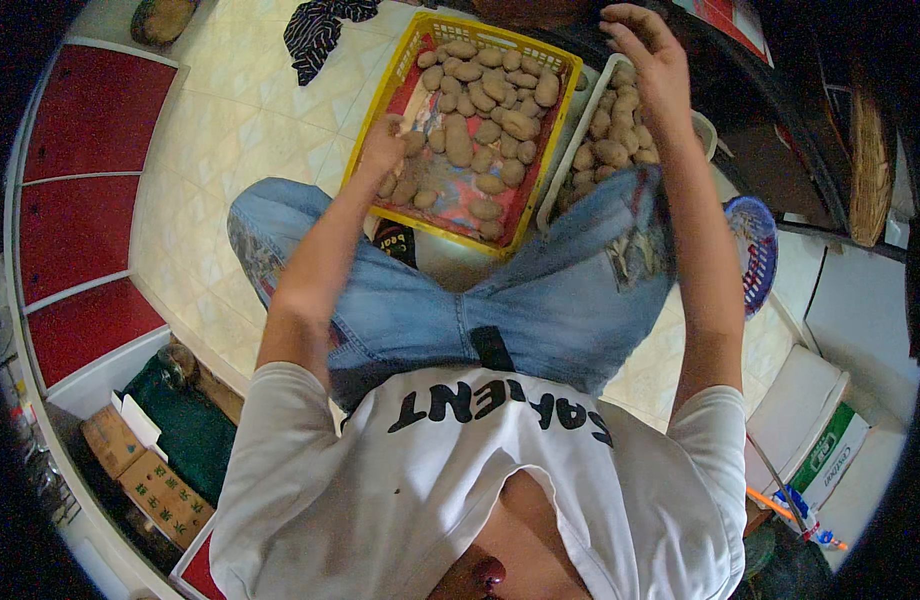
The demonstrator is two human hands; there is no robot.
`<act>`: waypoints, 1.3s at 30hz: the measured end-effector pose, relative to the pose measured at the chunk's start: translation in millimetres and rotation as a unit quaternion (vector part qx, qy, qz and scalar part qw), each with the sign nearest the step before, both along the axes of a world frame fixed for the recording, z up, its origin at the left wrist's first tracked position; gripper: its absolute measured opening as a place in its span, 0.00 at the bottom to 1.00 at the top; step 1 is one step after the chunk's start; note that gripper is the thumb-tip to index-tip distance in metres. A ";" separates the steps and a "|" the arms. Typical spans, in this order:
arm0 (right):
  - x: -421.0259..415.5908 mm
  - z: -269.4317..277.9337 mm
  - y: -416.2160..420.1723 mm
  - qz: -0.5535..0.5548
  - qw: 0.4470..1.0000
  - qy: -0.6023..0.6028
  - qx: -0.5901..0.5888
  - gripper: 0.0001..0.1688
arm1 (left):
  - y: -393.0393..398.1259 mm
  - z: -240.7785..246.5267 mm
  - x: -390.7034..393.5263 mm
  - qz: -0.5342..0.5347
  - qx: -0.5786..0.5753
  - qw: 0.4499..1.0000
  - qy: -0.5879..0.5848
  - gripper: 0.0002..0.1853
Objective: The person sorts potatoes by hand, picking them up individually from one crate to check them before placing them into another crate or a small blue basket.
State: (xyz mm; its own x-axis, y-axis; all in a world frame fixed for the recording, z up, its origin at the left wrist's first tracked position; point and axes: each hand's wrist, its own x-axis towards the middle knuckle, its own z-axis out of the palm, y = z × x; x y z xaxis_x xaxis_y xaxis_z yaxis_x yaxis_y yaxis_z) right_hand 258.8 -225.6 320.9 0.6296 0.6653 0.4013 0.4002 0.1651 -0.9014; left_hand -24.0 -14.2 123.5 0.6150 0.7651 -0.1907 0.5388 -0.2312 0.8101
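Observation:
A yellow plastic crate (570, 97) stands in front of my knees, with many brown potatoes (458, 142) piled over its red, dusty lining. My left hand (385, 144) is inside the crate by its left wall, right beside some potatoes. Its fingers are curled and blurred, so whether it holds a potato does not show. To the right, a pale tray (572, 154) is heaped with more potatoes (612, 152). Above that tray's far end is my right hand (655, 64), raised, fingers apart, with nothing visible in it.
Red drawers (85, 180) line the left side. A dark patterned cloth (317, 34) lies on the tiled floor beyond the crate. At right are a blue plastic basket (756, 255) and a white-and-green carton (824, 450). A cardboard box (160, 495) sits at lower left.

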 end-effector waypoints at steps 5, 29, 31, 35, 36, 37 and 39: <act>-5.5 -31.3 12.0 -0.034 0.983 0.173 -0.047 0.10 | -34.6 -24.8 27.2 -0.133 0.137 0.976 0.106 0.23; 13.1 -0.2 2.6 -0.004 0.978 0.190 -0.083 0.08 | -107.8 -123.6 56.2 -0.395 0.104 0.869 0.281 0.36; 13.3 3.0 3.5 0.019 0.978 0.186 -0.095 0.08 | -112.7 -118.1 57.5 -0.389 0.071 0.879 0.267 0.37; 16.4 -16.8 9.0 0.006 0.979 0.158 -0.127 0.08 | -110.8 -184.4 49.5 -0.428 0.040 0.859 0.278 0.36; 17.0 -23.2 8.8 -0.014 0.982 0.141 -0.125 0.08 | -106.3 -187.2 49.8 -0.416 -0.038 0.859 0.296 0.36; 18.1 -23.0 5.0 -0.025 0.985 0.121 -0.123 0.08 | -93.1 -160.9 58.4 -0.361 -0.228 0.848 0.315 0.35; 20.1 -18.6 -2.5 -0.044 0.989 0.081 -0.119 0.08 | -86.8 -142.1 52.4 -0.293 -0.284 0.858 0.312 0.34</act>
